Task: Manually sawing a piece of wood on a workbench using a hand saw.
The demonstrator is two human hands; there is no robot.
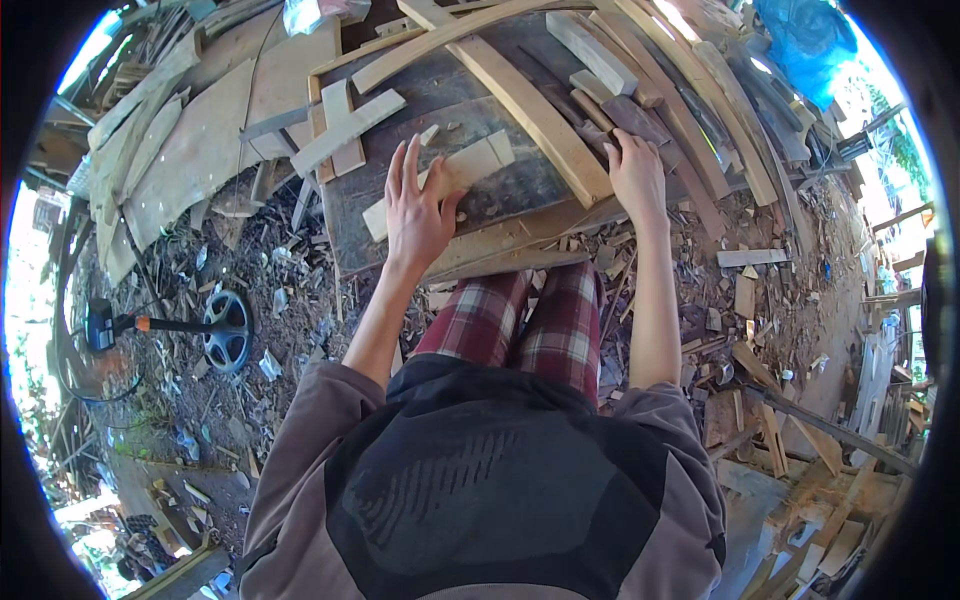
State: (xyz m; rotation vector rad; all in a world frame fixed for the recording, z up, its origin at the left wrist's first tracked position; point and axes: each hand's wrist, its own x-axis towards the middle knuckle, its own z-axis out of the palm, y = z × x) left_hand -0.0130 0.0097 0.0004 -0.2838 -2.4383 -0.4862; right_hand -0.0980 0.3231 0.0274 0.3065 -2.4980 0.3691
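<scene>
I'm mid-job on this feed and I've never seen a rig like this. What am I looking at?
No machine here: those are a person's bare hands. The single picture comes from a wide fisheye camera on their head, looking down, so straight edges bend near the rim.

On the dark wooden surface lie loose wood pieces, including a long plank and a curved strip.

The left hand, fingers spread, lies over a short pale board. The right hand is beside the plank's near end, fingers bent at darker wood; whether it grips anything, I can't tell.

Wood scraps litter the ground.
</scene>
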